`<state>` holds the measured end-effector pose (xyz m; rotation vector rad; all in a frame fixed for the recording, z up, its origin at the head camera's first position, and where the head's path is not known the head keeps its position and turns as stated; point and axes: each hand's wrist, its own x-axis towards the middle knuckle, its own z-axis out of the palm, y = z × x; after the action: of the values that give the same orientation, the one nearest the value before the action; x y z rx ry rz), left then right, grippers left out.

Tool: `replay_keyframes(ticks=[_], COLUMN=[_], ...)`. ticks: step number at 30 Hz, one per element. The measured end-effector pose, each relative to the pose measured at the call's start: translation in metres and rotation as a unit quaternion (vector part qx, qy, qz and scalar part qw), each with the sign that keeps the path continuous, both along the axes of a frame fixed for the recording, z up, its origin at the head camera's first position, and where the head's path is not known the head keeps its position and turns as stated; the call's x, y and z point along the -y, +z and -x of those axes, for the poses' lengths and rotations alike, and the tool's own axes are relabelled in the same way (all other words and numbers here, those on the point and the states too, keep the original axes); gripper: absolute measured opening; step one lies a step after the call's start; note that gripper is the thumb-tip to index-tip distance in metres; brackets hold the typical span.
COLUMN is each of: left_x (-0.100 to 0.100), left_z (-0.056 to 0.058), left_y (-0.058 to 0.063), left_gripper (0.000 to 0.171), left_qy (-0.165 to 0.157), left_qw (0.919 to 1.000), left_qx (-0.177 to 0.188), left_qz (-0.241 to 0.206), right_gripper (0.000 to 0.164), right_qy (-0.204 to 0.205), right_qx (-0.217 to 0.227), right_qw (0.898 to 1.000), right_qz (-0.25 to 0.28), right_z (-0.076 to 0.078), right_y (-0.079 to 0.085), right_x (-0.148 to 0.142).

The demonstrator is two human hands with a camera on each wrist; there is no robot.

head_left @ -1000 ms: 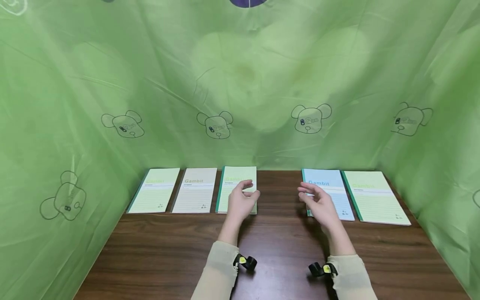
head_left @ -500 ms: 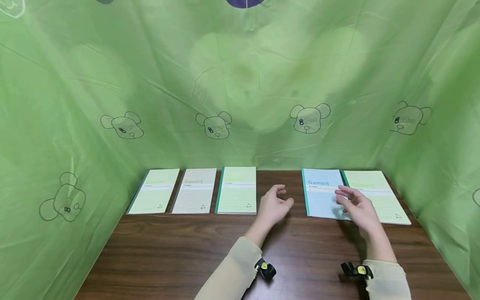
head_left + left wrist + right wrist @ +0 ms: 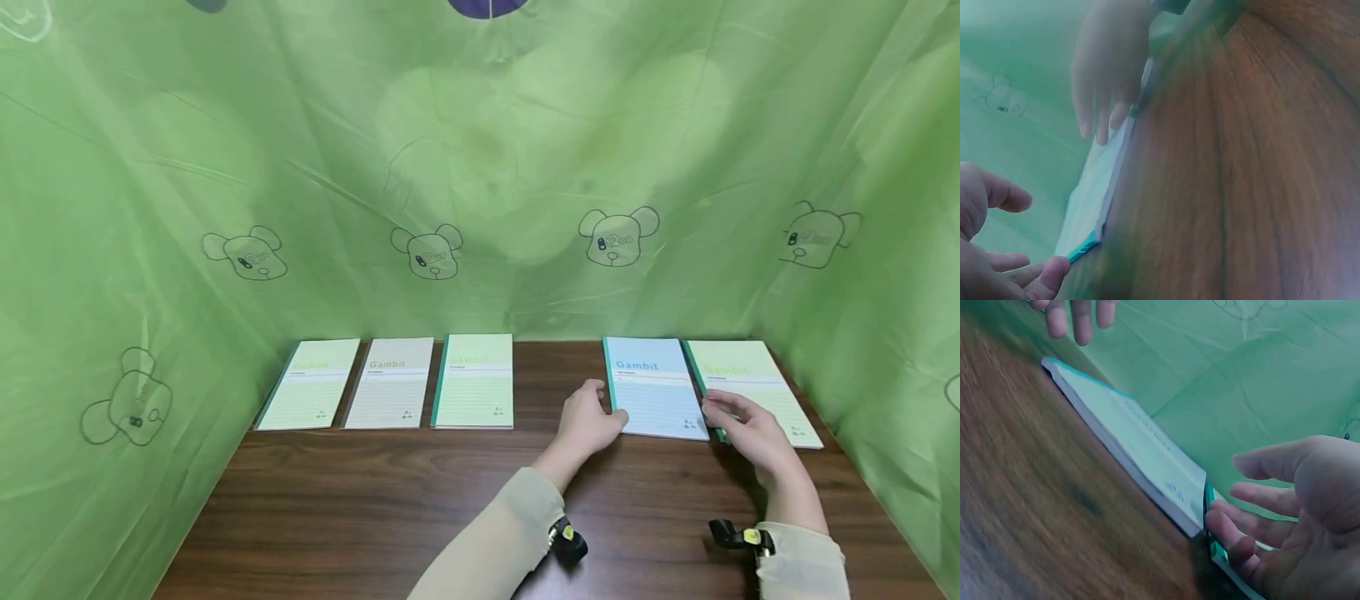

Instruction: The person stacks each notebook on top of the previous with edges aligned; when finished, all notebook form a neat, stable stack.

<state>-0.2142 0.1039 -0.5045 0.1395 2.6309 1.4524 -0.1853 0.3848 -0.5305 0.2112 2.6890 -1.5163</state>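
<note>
A light-blue Gambit notebook (image 3: 651,396) with a teal spine lies flat on the wooden table. My left hand (image 3: 587,423) is at its left side, fingers relaxed and spread; in the left wrist view a fingertip (image 3: 1055,270) appears at the spine corner. On the opposite side, my right hand (image 3: 756,437) has its loosely bent fingers by the notebook's right edge, over the spine of a pale green notebook (image 3: 757,375). In the right wrist view those fingers (image 3: 1222,528) are close to that green spine; whether they touch it is unclear. Neither hand grips anything.
Further left lie a green notebook (image 3: 475,392), a beige notebook (image 3: 390,392) and another pale green notebook (image 3: 310,392), all in one row along the back. A green curtain (image 3: 480,208) with bear drawings encloses the brown table (image 3: 360,508) on its back and sides.
Both hands have moved right. My left hand has left the green notebook for the blue notebook's left side, while the right hand has crossed over the blue notebook to its right edge.
</note>
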Motion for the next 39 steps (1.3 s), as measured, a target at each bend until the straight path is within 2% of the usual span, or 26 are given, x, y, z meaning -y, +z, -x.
replay_keyframes(ticks=[6,12,14,19,21,25,28,31,35,39], left_x=[-0.014,-0.017,-0.019,-0.021,-0.021,-0.023,-0.023,-0.022,-0.020,-0.017], left_z=[-0.002,0.000,0.004,0.002,-0.003,-0.002,0.000,0.003,0.004,0.003], left_y=[-0.010,-0.018,-0.030,-0.027,-0.015,-0.014,-0.016,-0.017,-0.016,-0.011], left_gripper=[0.052,0.046,0.042,0.038,0.041,0.046,0.046,0.047,0.049,0.050], left_qy=[0.027,0.049,0.057,0.084,0.093,0.109,0.121,0.135,0.143,0.140], left_qw=[0.9995,0.9983,0.9979,0.9937,0.9911,0.9895,0.9877,0.9809,0.9662,0.9584], left_qx=[0.014,0.016,-0.005,-0.024,-0.009,0.003,0.019,0.041,0.064,0.079], left_qz=[-0.004,-0.028,-0.030,-0.070,-0.095,-0.095,-0.097,-0.134,-0.204,-0.236], right_gripper=[0.065,0.061,0.061,0.057,0.054,0.054,0.055,0.057,0.060,0.064], right_qy=[0.017,0.013,0.010,-0.006,-0.012,-0.004,0.007,0.018,0.030,0.037], right_qx=[0.000,-0.010,-0.010,-0.035,-0.051,-0.060,-0.045,-0.025,0.005,0.024], right_qw=[1.000,1.000,0.999,0.999,0.998,0.997,0.997,0.997,0.997,0.997], right_qz=[-0.001,-0.026,-0.030,-0.040,-0.044,-0.049,-0.057,-0.065,-0.068,-0.058], right_z=[0.000,0.002,0.003,0.002,0.001,0.001,0.003,0.003,0.002,0.001], right_y=[-0.009,-0.010,-0.009,-0.004,-0.002,-0.003,-0.003,-0.002,0.002,0.006], right_x=[-0.004,0.003,0.007,0.013,0.014,0.014,0.015,0.015,0.015,0.018])
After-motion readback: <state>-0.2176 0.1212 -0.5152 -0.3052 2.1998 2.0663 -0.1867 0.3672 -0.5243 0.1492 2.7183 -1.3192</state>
